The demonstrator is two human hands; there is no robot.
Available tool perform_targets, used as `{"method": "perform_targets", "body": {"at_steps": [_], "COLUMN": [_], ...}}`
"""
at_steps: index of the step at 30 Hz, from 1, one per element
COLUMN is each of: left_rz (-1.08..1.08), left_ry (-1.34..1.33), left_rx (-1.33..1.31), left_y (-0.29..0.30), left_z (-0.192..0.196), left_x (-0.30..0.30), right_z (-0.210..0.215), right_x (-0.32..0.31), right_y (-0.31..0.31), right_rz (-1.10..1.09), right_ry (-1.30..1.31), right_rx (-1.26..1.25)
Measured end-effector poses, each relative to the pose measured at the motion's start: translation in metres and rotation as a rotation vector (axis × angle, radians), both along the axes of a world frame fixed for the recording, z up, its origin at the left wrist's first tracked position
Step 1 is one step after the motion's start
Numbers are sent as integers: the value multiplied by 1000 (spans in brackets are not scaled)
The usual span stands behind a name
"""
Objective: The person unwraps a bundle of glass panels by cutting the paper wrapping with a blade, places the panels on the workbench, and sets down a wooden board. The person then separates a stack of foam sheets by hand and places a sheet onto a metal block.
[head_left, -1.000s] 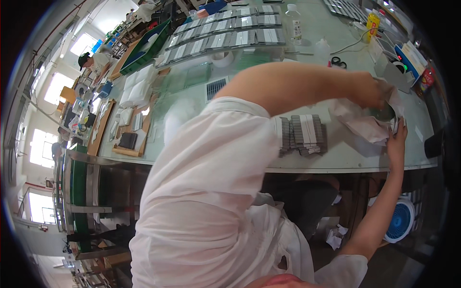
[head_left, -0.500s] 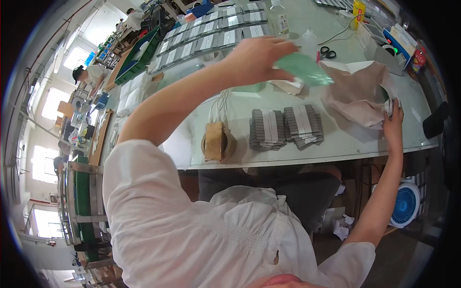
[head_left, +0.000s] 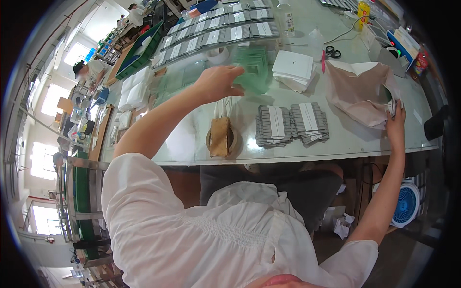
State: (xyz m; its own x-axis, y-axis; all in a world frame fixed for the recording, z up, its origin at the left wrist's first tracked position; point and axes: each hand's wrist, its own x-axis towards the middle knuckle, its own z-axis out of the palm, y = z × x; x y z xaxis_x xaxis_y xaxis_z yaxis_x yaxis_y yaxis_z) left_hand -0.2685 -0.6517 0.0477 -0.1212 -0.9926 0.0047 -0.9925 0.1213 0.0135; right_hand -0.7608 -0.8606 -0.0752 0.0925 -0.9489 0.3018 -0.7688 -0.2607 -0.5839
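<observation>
Fanned on the table lies a stack of thin clear green sheets (head_left: 253, 67). My left hand (head_left: 217, 82) hovers at the near left edge of this stack, thumb and fingers apart, with nothing visible between them. Over on the right, my right hand (head_left: 396, 119) pinches the side edge of a crumpled brown paper wrapper (head_left: 355, 89), which stands open with a pale lining. A sliver of green shows inside it by the hand. White square cards (head_left: 294, 68) are piled between the green sheets and the wrapper.
Two banded piles of grey strips (head_left: 274, 126) lie near the front edge, beside a tan block on a roll (head_left: 220, 137). Behind are rows of grey pieces (head_left: 211, 41), a clear bottle (head_left: 287, 21) and black scissors (head_left: 332, 52). A green crate (head_left: 139, 53) stands left.
My left hand has moved left from near the wrapper to the green stack. The green sheet it held is no longer in it. My right hand stays at the wrapper.
</observation>
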Motion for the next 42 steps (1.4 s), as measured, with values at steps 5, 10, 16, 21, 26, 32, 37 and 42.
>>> {"method": "perform_targets", "body": {"at_steps": [5, 10, 16, 21, 26, 32, 37, 42], "left_rz": [32, -12, -52, -22, 79, 11, 0, -1], "left_ry": [-86, -162, -253, -280, -275, -262, -268, -244], "left_rx": [71, 75, 64, 141, 229, 163, 82, -42], "left_y": [-15, -25, -36, -41, -41, -45, -39, -30], "left_z": [-6, -8, -12, -6, 0, -7, -18, -34], "left_x": [-3, -11, -20, -21, -16, -7, -8, -4], "right_z": [-1, -5, -6, -6, -6, -6, 1, 12], "right_x": [1, -2, -4, -3, -3, -2, 1, 9], "right_y": [-1, -4, -4, -2, -2, 0, 5, 14], "right_rz": [2, 9, 22, 16, -8, -17, -4, 17], "right_ry": [50, 69, 48, 40, 43, 7, 15, -30], "right_rx": [-31, -67, -63, -32, -34, -26, -35, -26]}}
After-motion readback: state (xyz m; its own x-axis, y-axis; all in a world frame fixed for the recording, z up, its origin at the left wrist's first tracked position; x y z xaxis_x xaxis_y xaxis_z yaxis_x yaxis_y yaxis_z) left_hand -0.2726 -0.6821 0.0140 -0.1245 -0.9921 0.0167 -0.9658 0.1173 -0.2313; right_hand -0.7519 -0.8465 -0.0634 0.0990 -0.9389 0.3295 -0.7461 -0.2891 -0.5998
